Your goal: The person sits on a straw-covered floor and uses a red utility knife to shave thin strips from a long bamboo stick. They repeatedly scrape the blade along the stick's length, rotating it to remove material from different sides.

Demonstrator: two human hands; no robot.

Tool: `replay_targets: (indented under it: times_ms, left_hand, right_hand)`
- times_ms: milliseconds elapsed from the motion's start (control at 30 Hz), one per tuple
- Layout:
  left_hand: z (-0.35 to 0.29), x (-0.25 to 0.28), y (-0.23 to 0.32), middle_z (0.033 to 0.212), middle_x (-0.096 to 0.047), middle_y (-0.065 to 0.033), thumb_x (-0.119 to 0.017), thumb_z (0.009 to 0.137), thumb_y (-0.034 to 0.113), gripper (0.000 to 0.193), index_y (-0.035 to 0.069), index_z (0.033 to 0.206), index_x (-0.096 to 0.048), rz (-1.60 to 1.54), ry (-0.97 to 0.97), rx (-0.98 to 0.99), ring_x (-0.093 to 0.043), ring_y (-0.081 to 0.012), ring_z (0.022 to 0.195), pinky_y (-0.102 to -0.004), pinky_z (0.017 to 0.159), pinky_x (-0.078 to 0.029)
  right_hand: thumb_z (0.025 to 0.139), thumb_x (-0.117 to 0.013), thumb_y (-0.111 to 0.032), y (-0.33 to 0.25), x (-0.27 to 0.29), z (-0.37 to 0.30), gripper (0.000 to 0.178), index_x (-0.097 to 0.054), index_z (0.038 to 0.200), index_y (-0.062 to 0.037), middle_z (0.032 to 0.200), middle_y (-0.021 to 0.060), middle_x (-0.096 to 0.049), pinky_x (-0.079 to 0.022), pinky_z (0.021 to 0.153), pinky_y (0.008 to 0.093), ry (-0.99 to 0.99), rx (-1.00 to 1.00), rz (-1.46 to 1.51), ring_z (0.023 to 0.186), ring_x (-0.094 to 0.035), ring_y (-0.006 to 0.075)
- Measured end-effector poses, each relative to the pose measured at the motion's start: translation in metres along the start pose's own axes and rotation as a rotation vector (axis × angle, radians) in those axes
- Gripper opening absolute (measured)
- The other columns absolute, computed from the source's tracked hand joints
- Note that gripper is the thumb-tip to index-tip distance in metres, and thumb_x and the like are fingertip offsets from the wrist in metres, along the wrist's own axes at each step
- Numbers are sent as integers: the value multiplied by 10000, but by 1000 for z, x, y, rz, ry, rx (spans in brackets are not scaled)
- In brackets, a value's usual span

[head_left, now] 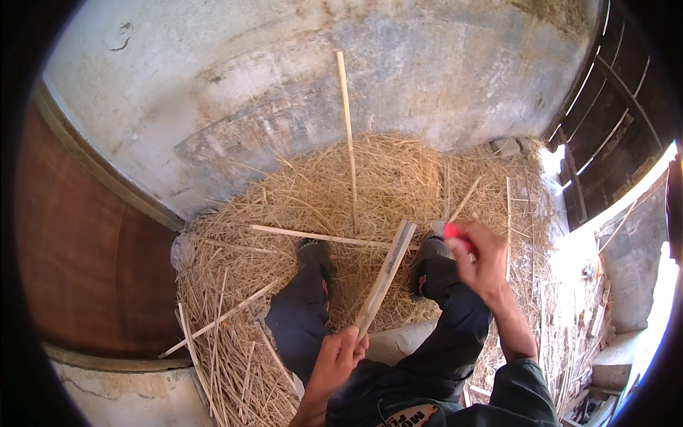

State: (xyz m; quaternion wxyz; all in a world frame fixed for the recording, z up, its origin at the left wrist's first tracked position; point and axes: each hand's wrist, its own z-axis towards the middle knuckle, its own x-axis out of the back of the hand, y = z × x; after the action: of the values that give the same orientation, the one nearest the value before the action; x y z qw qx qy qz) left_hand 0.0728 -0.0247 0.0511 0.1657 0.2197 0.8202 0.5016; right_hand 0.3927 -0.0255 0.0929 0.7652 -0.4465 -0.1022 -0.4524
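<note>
Hands on bamboo strip, seated over straw pile.
L hand (337,356) fingers curled tight round lower end of bamboo strip (386,277), slanting up to frame centre; R hand (478,257) (centre-right) fingers closed on red-handled tool (457,238) beside strip's top end.

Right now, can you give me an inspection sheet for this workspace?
Surface: ground covered in a pile of straw, against a stained concrete wall.
Job's things: flat wooden strip; red-handled tool.
Clutter: thin wooden sticks lying across the straw, one long stick leaning on the wall.
Grippers: left hand grips the strip's lower end; right hand is closed on the red-handled tool.
Cables: nothing seen.
Surroundings: brown panel at left; dark slatted wall and more scattered sticks at right.
</note>
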Motion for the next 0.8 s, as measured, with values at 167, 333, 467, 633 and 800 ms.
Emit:
replay_targets:
  times_ms: [167,333,467,633,800]
  left_hand:
    - [13,1,9,661,-503,15,-406,1215,345,507,-3,921,-628,-17,-61,-83,-440,-50,581,-258,536,-362]
    - [15,-6,15,666,-516,11,-405,1215,350,502,1,932,-631,-18,-79,-110,-444,-52,580,-258,536,-364]
    - [17,-11,16,676,-524,7,-419,1212,341,493,3,922,-631,6,-38,-117,-453,-56,584,-259,538,-369]
    - [17,-11,10,715,-537,8,-400,1213,372,516,2,942,-637,28,-32,-149,-437,-46,589,-244,523,-348]
    - [9,-9,18,744,-563,-17,-424,1204,286,453,-8,919,-617,22,-29,-110,-470,-63,634,-257,562,-390]
  right_hand:
    - [902,-884,-275,-17,-28,-28,245,-793,1077,-127,839,21,-731,-553,551,325,-151,210,-38,612,-699,192]
    - [886,-890,-319,-26,-36,-35,298,-784,1088,-127,792,-9,-667,-526,532,325,-187,275,-63,577,-662,183]
    - [890,-883,-329,-29,-36,-36,311,-779,1098,-121,788,-8,-667,-526,531,322,-200,289,-96,578,-665,174]
    - [890,-881,-336,-31,-35,-35,315,-781,1102,-126,785,-11,-668,-521,527,313,-199,287,-120,573,-664,166]
    - [878,-887,-355,-33,-34,-35,323,-786,1098,-142,765,-30,-658,-514,525,301,-161,310,-138,565,-656,150]
